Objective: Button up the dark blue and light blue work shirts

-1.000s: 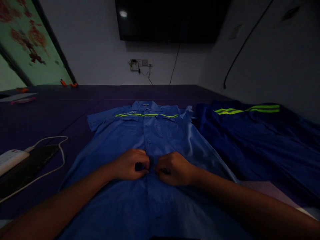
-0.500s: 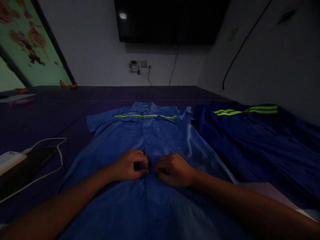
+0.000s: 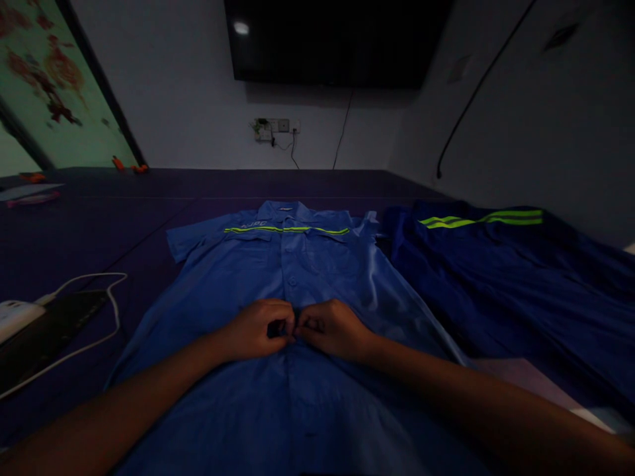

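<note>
A light blue short-sleeved work shirt (image 3: 258, 264) with a yellow-green reflective chest stripe lies flat, front up, on a dark purple surface (image 3: 99, 225). My left hand (image 3: 258, 328) and my right hand (image 3: 332, 327) rest side by side on its button placket at mid-height. Both are closed in a pinch, thumbs and fingers gripping the fabric edges where they meet. The small thing between the fingertips is too dark to make out. Buttons above the hands look fastened.
A dark blue garment (image 3: 496, 277) with reflective stripes lies to the right of the shirt. At the left edge sit a white charger with cable (image 3: 14, 311) and a dark phone (image 3: 49, 327). A wall-mounted screen (image 3: 337, 39) and a socket (image 3: 272, 125) are on the far wall.
My two hands have drawn closer together on the placket until their fingertips nearly touch. The shirt has stayed in place.
</note>
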